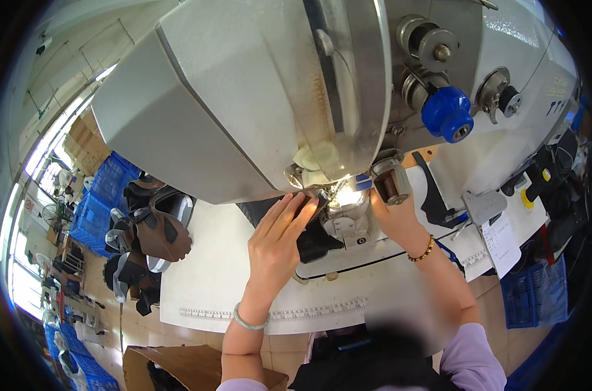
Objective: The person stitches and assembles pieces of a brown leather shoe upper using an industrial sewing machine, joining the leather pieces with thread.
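A large grey-white sewing machine (224,98) fills the upper middle, its lamp shining on the stitching spot. My left hand (276,234), with a pale bangle at its wrist, is left of that spot. Its fingers lie close together, holding a black shoe-upper piece (317,241) that drapes below and beside them. The thumb is hidden. My right hand (397,218), wearing a beaded bracelet, reaches to the right side of the machine's small post bed (348,225). A metal part of the machine covers its fingertips, so I cannot see what they touch.
Brown and black shoe uppers (162,231) are heaped left of the white table (211,280). A black strip (431,195) and a paper sheet (501,244) lie at the right. Blue crates (524,296) stand on the floor, with a cardboard box (178,365) near me.
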A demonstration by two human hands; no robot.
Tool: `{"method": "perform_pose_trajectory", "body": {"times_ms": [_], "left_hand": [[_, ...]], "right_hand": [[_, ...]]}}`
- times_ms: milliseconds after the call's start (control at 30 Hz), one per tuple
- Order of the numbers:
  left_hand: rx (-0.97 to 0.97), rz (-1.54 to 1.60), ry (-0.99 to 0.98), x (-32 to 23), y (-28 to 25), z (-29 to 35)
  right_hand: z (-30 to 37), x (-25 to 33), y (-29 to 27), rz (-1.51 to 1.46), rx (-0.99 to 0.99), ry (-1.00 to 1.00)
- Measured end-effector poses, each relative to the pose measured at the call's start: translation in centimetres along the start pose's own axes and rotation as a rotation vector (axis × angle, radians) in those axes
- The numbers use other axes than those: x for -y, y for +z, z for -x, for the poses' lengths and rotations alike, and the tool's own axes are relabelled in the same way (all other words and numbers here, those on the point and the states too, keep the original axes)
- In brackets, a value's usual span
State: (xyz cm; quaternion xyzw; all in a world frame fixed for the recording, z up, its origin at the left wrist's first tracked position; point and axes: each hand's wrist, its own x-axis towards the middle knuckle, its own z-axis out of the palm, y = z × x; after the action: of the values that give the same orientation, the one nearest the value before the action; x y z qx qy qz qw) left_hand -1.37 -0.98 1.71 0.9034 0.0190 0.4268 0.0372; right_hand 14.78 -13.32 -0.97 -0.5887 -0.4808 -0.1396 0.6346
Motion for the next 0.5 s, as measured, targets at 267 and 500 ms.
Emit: {"method": "perform_pose_trajectory", "body": {"times_ms": [267,500], "left_hand": [[0.143,-0.320,-0.087,-4.3,-0.7,0.1],[0.171,-0.509,-0.219,-8.1,-0.2,-0.5]], "right_hand": [[-1.8,-0.5,-0.7,0.046,0.139,0.066],[-1.4,0.2,-0.3,-0.242,0.171,0.381]]}}
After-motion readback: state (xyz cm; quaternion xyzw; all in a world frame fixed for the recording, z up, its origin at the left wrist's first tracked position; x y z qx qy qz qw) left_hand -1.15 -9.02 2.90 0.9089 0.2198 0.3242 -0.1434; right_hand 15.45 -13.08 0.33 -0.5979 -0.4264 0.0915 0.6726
